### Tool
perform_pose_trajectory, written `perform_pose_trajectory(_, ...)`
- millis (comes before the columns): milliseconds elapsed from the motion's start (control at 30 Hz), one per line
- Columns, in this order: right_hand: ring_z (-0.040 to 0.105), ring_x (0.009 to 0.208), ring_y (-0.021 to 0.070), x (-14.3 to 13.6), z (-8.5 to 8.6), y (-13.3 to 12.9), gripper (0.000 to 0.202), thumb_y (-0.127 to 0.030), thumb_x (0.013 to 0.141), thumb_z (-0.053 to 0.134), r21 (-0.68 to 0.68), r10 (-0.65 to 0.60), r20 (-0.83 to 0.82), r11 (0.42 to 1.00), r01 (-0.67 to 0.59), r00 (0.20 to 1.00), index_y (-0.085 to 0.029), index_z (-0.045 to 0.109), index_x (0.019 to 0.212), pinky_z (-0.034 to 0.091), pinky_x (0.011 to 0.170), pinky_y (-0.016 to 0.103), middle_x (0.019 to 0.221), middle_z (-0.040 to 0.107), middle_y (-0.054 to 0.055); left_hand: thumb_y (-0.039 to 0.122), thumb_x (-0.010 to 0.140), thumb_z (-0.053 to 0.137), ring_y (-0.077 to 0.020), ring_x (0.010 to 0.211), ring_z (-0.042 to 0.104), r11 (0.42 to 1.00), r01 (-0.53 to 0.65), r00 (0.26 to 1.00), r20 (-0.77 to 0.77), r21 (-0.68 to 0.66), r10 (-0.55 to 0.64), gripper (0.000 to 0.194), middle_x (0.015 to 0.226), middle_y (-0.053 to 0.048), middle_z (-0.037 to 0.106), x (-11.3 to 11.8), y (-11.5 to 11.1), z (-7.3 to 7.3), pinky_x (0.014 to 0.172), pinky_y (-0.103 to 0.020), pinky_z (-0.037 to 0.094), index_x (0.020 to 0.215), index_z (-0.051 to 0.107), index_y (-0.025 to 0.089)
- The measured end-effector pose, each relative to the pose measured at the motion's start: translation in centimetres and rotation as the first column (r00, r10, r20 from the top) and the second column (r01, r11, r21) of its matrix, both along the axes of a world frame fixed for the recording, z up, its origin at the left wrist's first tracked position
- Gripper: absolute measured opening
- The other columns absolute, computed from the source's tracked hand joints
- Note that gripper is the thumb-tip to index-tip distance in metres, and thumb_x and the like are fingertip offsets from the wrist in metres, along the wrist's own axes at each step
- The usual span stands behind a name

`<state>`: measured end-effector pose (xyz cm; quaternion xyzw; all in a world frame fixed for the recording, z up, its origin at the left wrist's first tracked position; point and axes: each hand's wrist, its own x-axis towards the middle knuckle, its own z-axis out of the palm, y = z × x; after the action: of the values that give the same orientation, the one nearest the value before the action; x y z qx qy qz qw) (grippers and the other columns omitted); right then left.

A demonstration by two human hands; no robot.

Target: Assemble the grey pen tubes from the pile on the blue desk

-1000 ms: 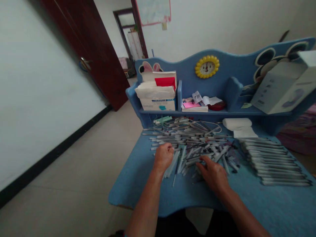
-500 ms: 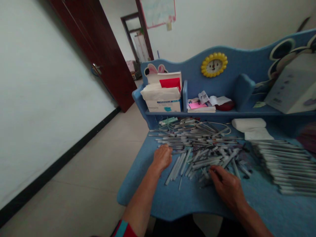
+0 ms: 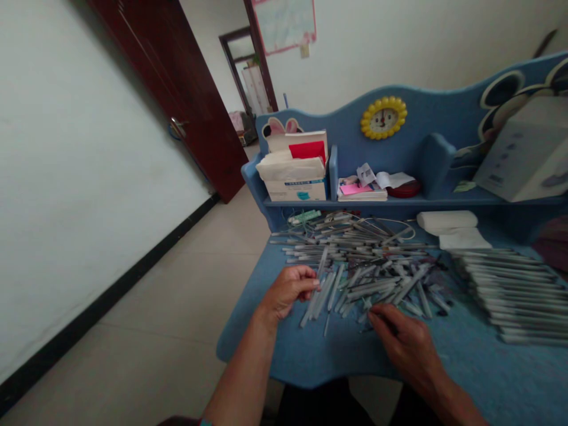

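Observation:
My left hand [image 3: 295, 290] is closed in a pinch around a translucent pen barrel [image 3: 323, 260], which slants up from the fingertips over the loose row below. My right hand [image 3: 402, 334] has its thumb and fingers pressed together at the near edge of the heap; what they hold, if anything, is too small to make out. Between and beyond the hands spreads a pile of clear and grey pen parts [image 3: 373, 287], some with dark ends. Several whitish barrels [image 3: 326, 296] lie side by side just right of my left hand. Behind them, longer grey pen pieces [image 3: 350, 241] lie mostly crosswise.
A neat stack of grey pens [image 3: 519, 296] lies on the blue desk [image 3: 328, 367] at the right. A white paper roll [image 3: 448, 222] lies behind it. The shelf above holds a mask box [image 3: 295, 186], papers [image 3: 361, 192], a yellow clock [image 3: 384, 118] and a large white box [image 3: 526, 151].
My left hand has come nearer and turned from the back pile, now with a pen barrel in its fingers. My right hand has shifted slightly left and down.

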<state>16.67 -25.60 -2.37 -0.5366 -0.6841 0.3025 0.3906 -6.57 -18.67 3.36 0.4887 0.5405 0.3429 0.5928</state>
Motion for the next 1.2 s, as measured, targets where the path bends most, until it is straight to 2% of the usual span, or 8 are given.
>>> perform_pose_trajectory(167, 0.054, 0.051, 0.0134, -1.7, 1.3, -0.7, 0.03, -0.044, 0.085, 0.043, -0.214, 0.081, -0.167, 0.97, -0.116, 0.983, -0.02, 0.06, 0.077, 0.04, 0.048, 0.023, 0.057, 0.058, 0.0, 0.021, 0.062, 0.069, -0.0051, 0.04, 0.047, 0.993, -0.081, 0.957, 0.272, -0.091, 0.103, 0.019, 0.059, 0.0, 0.059, 3.2, -1.7, -0.8, 0.04, -0.015, 0.033, 0.074, 0.058, 0.013)
perform_pose_trajectory(333, 0.046, 0.034, 0.0081, -3.0, 1.9, -1.2, 0.044, -0.056, 0.085, 0.035, -0.432, 0.066, -0.483, 0.85, -0.302, 0.873, -0.018, 0.053, 0.075, 0.029, 0.034, 0.019, 0.05, 0.053, -0.003, 0.019, 0.062, 0.069, -0.0059, 0.045, 0.049, 0.995, -0.046, 0.923, 0.377, -0.084, 0.075, 0.019, 0.063, -0.002, 0.061, 5.8, -2.8, -1.3, 0.044, -0.017, 0.037, 0.077, 0.06, 0.012)
perform_pose_trajectory(567, 0.045, 0.031, 0.0067, -3.7, 1.6, -1.0, 0.043, -0.059, 0.081, 0.041, -0.461, -0.005, -0.554, 0.835, -0.302, 0.832, -0.018, 0.048, 0.072, 0.028, 0.032, 0.017, 0.049, 0.054, -0.004, 0.02, 0.065, 0.066, -0.0043, 0.045, 0.046, 0.996, -0.06, 0.913, 0.401, -0.06, 0.079, 0.013, 0.067, -0.004, 0.063, 7.1, -2.8, -1.3, 0.041, -0.015, 0.03, 0.071, 0.058, 0.012)
perform_pose_trajectory(733, 0.046, 0.031, 0.007, -4.3, 1.5, -1.0, 0.042, -0.055, 0.084, 0.038, -0.442, 0.009, -0.556, 0.844, -0.305, 0.831, -0.018, 0.045, 0.065, 0.031, 0.032, 0.017, 0.048, 0.054, -0.004, 0.037, 0.073, 0.062, -0.0152, 0.065, 0.061, 0.98, -0.17, 0.851, 0.484, -0.108, 0.201, 0.025, 0.078, -0.008, 0.066, 8.2, -2.2, -0.9, 0.052, -0.022, 0.045, 0.08, 0.059, 0.013)
perform_pose_trajectory(933, 0.045, 0.027, 0.0076, -4.9, 1.8, -0.8, 0.041, -0.056, 0.083, 0.039, -0.489, -0.078, -0.63, 0.813, -0.316, 0.773, -0.019, 0.044, 0.066, 0.029, 0.028, 0.016, 0.042, 0.052, -0.005, 0.038, 0.066, 0.066, -0.0065, 0.035, 0.044, 0.875, -0.436, 0.701, 0.531, -0.209, 0.476, 0.028, 0.051, 0.002, 0.054, 10.3, -1.9, -1.4, 0.037, -0.019, 0.035, 0.071, 0.054, 0.013)
perform_pose_trajectory(1067, 0.038, 0.023, 0.0068, -5.3, 2.3, -1.8, 0.041, -0.058, 0.08, 0.04, -0.578, -0.214, -0.637, 0.769, -0.275, 0.741, -0.02, 0.042, 0.064, 0.025, 0.026, 0.016, 0.039, 0.05, -0.006, 0.035, 0.066, 0.067, -0.0053, 0.033, 0.04, 0.852, -0.472, 0.667, 0.54, -0.228, 0.513, 0.027, 0.047, 0.004, 0.05, 11.1, -1.3, -1.7, 0.034, -0.018, 0.032, 0.068, 0.052, 0.013)
perform_pose_trajectory(1133, 0.034, 0.024, 0.0062, -5.7, 2.4, -3.4, 0.044, -0.06, 0.08, 0.037, -0.601, -0.19, -0.609, 0.744, -0.292, 0.77, -0.02, 0.041, 0.062, 0.023, 0.027, 0.017, 0.038, 0.046, -0.006, 0.031, 0.07, 0.064, -0.004, 0.031, 0.037, 0.822, -0.516, 0.621, 0.556, -0.241, 0.553, 0.023, 0.045, 0.005, 0.047, 10.3, -0.2, -0.9, 0.033, -0.017, 0.028, 0.066, 0.05, 0.014)
perform_pose_trajectory(1200, 0.035, 0.027, 0.0061, -5.8, 2.3, -5.2, 0.049, -0.063, 0.08, 0.034, -0.592, -0.048, -0.564, 0.719, -0.363, 0.824, -0.02, 0.041, 0.057, 0.024, 0.03, 0.017, 0.038, 0.042, -0.006, 0.026, 0.076, 0.057, -0.001, 0.028, 0.03, 0.675, -0.697, 0.447, 0.588, -0.243, 0.674, 0.025, 0.04, 0.009, 0.038, 8.9, 1.3, 0.5, 0.032, -0.013, 0.022, 0.059, 0.043, 0.015)
